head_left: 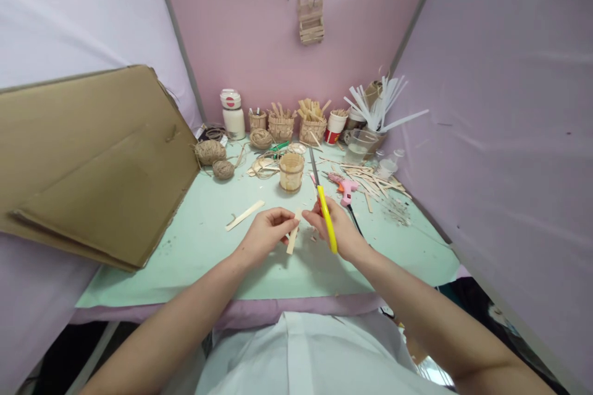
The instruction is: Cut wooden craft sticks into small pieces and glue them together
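My left hand [271,229] pinches a pale flat wooden stick [292,242] between thumb and fingers, over the front half of the table. Yellow-handled scissors [327,219] are in my right hand [341,231], their blades pointing away from me toward the back. The right thumb and fingertips come close to the top end of the stick; whether they touch it I cannot tell. Just beyond my hands stands a small round wooden cup [291,173]. Another flat stick [245,215] lies on the table to the left of my left hand.
A pink glue gun [345,187] with its black cord lies right of the scissors, before a pile of loose sticks [375,180]. Twine balls [210,152], stick-filled baskets [313,131] and a white jar [233,117] line the back. Large cardboard [102,166] leans at left.
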`<state>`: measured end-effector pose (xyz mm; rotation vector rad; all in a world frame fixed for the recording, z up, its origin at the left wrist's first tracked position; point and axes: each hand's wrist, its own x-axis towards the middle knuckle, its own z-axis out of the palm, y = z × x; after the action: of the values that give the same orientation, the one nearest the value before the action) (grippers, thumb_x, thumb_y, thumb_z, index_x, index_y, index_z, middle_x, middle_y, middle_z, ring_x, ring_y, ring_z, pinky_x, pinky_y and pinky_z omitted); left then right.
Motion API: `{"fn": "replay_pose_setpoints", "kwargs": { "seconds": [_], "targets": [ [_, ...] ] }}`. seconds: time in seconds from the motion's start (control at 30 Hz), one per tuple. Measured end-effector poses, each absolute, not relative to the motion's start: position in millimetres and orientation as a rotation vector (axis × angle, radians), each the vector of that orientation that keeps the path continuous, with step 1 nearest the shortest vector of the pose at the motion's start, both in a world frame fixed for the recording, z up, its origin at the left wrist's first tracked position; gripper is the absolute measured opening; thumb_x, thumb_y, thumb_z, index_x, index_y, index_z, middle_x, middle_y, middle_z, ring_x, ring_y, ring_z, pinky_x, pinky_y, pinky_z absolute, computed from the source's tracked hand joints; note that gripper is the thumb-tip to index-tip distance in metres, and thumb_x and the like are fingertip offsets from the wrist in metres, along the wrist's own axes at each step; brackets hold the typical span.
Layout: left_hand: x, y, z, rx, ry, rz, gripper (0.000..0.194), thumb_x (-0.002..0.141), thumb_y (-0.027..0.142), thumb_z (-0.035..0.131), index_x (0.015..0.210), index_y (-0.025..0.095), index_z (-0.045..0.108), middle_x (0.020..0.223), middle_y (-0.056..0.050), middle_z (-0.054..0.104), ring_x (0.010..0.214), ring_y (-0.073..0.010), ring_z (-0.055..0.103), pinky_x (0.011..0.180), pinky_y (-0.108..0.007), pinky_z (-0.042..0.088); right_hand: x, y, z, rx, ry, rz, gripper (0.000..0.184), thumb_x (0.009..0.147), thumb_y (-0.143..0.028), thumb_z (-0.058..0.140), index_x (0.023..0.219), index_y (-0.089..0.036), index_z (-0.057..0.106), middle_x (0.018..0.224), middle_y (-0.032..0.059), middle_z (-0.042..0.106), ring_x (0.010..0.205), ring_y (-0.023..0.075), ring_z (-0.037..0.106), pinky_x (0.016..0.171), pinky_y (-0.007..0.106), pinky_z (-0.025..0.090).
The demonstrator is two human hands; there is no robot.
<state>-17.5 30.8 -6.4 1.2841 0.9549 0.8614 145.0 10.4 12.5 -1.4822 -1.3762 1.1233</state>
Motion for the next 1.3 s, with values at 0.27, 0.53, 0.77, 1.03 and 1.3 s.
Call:
{"fn": "replay_pose_setpoints", "kwargs": {
  "seconds": [0.27,0.53,0.77,1.03,1.3],
  "targets": [
    [-29.8,35.5,-5.0,1.144,1.013,1.032,0.029,0.065,0.040,0.068,0.078,0.015,0.063,0.071,-0.001,0.061,0.066,-0.0115,0.056,0.056,-0.022,0.047,160.1,-28.3,23.1,-1.550,-1.759,1.403,0.037,0.081,-0.055,0.050,0.074,-0.021,0.039,0.062,-0.0055,0.039,0.051,0.0084,0.036,0.045,0.021,0.034],
    [-29.9,33.5,-3.6,1.096,1.031,1.031,0.029,0.063,0.040,0.069,0.076,0.015,0.061,0.070,0.000,0.060,0.065,-0.0112,0.055,0.054,-0.021,0.047,156.9,-29.4,10.1,-1.493,-1.774,1.556,0.042,0.083,-0.061,0.042,0.071,-0.021,0.037,0.060,-0.0060,0.039,0.045,0.0073,0.037,0.041,0.021,0.037],
    [-31.8,34.2,-8.0,1.084,1.017,1.029,0.027,0.064,0.038,0.070,0.074,0.015,0.060,0.068,0.000,0.061,0.063,-0.0102,0.056,0.061,-0.023,0.047,148.2,-26.0,11.5,-1.521,-1.842,1.516,0.046,0.085,-0.062,0.035,0.065,-0.020,0.038,0.057,-0.0049,0.041,0.042,0.0090,0.043,0.040,0.023,0.042],
    [-31.3,31.5,-4.3,1.071,1.002,1.007,0.029,0.064,0.040,0.070,0.073,0.015,0.060,0.065,0.001,0.060,0.059,-0.0089,0.054,0.060,-0.023,0.047,146.4,-23.7,8.4,-1.563,-1.877,1.515,0.045,0.085,-0.062,0.034,0.068,-0.020,0.038,0.057,-0.0059,0.040,0.039,0.0071,0.041,0.039,0.021,0.040],
    [-31.7,31.1,-6.7,1.030,1.000,0.997,0.027,0.064,0.038,0.070,0.072,0.015,0.058,0.064,0.002,0.057,0.057,-0.0073,0.052,0.058,-0.021,0.046,143.9,-21.8,7.1,-1.560,-1.781,1.648,0.036,0.084,-0.056,0.042,0.075,-0.022,0.034,0.058,-0.0076,0.032,0.043,0.0065,0.032,0.036,0.017,0.032]
  ]
}}
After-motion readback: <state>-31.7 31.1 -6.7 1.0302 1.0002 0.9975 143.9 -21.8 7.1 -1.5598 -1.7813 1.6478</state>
